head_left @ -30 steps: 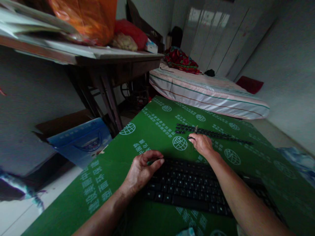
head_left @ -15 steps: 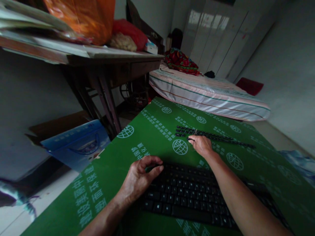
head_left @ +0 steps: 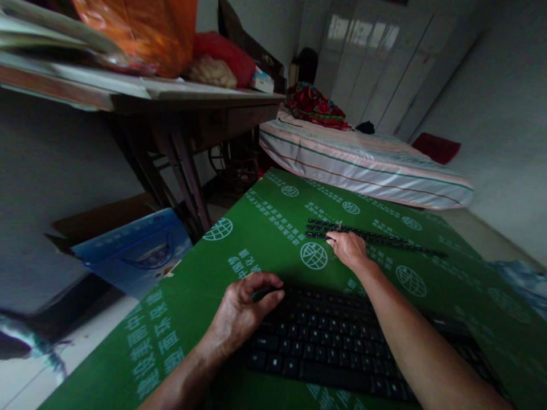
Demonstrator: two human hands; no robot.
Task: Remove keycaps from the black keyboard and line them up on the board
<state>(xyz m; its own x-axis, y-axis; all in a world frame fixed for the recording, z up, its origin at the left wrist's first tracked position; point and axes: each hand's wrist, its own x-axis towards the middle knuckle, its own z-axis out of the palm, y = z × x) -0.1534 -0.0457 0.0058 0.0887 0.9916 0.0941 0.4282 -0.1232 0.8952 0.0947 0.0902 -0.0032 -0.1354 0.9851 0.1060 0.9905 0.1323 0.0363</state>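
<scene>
A black keyboard (head_left: 329, 336) lies on the green board, partly covered by my right forearm. My left hand (head_left: 243, 304) is at its far left corner, thumb and forefinger curled around the edge. Further out, thin glossy black strips (head_left: 393, 242) with a knobbly look lie side by side, running off to the right. My right hand (head_left: 348, 247) is closed in a pinch at the left part of the nearest strip. A small black piece (head_left: 328, 237) shows at its fingertips; the rest is hidden by the fingers.
The green board (head_left: 256, 239) carries white print and globe marks. A bed (head_left: 363, 156) stands beyond it. On the left are a wooden table (head_left: 205, 102) with an orange bag (head_left: 141, 34) and a red bag (head_left: 224, 54), and below it a blue paper bag (head_left: 137, 250).
My right hand has shifted slightly away from me, bringing the black piece up to the nearest strip's left part; the gap there has closed. My left hand stays put.
</scene>
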